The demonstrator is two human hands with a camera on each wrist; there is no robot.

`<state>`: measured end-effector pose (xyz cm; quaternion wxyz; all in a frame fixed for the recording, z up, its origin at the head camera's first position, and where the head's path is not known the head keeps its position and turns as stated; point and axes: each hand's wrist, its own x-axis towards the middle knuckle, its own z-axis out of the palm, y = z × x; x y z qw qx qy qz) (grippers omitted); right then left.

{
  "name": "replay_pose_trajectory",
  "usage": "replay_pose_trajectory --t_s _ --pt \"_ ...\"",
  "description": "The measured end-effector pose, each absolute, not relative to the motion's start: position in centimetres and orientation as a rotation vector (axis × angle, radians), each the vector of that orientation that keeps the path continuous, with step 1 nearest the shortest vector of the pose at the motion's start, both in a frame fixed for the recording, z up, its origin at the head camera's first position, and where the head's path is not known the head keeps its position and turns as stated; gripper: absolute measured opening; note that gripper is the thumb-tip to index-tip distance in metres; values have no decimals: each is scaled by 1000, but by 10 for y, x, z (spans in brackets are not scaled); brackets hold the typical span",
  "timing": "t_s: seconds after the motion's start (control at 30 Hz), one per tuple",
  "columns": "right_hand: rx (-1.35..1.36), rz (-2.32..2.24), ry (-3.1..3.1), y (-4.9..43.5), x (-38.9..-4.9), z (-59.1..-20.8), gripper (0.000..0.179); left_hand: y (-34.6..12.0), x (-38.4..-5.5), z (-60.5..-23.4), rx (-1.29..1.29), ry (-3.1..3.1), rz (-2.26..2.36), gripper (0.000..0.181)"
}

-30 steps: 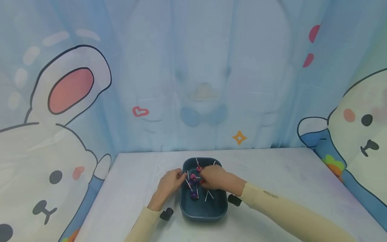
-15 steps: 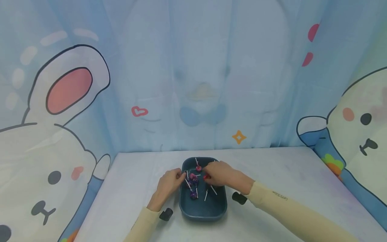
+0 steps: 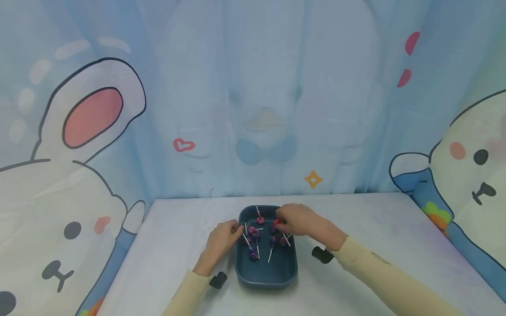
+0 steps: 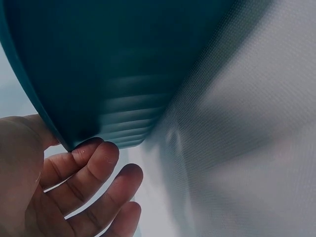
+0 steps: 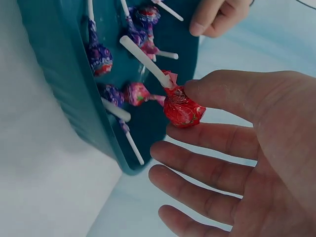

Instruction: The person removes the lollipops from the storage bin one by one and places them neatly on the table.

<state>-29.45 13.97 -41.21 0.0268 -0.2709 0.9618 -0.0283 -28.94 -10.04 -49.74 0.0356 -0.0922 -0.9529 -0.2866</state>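
Observation:
My left hand grips the left rim of a dark teal plastic bin. In the left wrist view its thumb sits on one side of the bin's wall and the fingertips on the other. Over the bin's right side, my right hand pinches a red-wrapped lollipop between thumb and index finger, its white stick tilted up. The other fingers stay spread. Inside the bin lie several lollipops in purple wrappers and pink ones, in loose groups left and right.
The bin stands on a white-covered table. Behind it hangs a blue curtain printed with cartoon animals. A small black device is worn at the right wrist, another device at the left.
My right hand has moved back and to the right with the red lollipop, from mid-bin to the right rim. This uncovers lollipops on the right side. The left hand has stayed put.

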Motion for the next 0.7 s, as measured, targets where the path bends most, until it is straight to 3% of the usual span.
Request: replay_pose_trajectory --t_s 0.7 --pt "-768 -262 2981 186 -302 -404 13 -98 -287 -495 -256 -2937 -904 26"
